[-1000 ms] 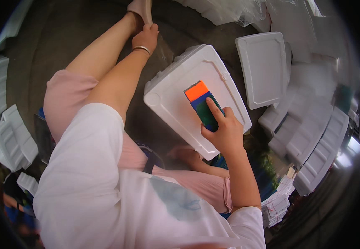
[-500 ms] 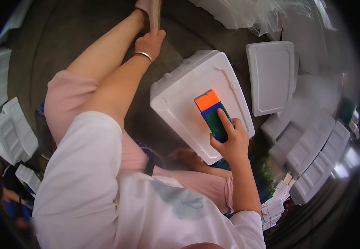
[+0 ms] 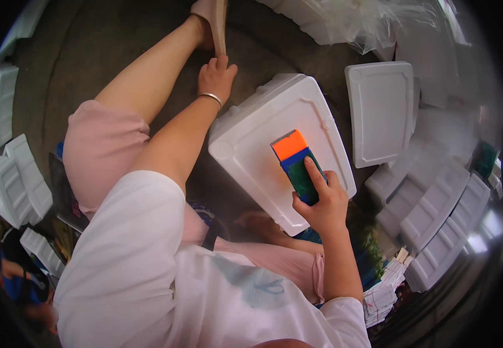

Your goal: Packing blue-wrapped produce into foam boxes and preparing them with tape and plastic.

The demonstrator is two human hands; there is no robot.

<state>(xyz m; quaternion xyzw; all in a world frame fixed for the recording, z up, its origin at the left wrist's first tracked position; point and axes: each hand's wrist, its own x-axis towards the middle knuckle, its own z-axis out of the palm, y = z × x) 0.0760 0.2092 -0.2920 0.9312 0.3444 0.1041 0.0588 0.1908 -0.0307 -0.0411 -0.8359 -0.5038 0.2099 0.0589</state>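
Note:
A white foam box (image 3: 251, 136) lies tilted in front of my knees. My right hand (image 3: 321, 203) is shut on a green block with an orange end (image 3: 293, 153), and presses it flat on the box's top surface, index finger stretched along the block. My left hand (image 3: 217, 75), with a thin bracelet at the wrist, rests by my ankle just beyond the box's far corner. It holds nothing, its fingers lying loosely together.
A second white foam lid (image 3: 382, 116) lies to the right of the box. Stacks of white foam trays stand at the right (image 3: 437, 220) and at the left (image 3: 14, 180). Clear plastic wrap (image 3: 373, 23) covers more foam at the top. The floor is dark concrete.
My right hand has slid the block a little across the box top. The view has shifted, so the box and my left hand sit lower in the picture.

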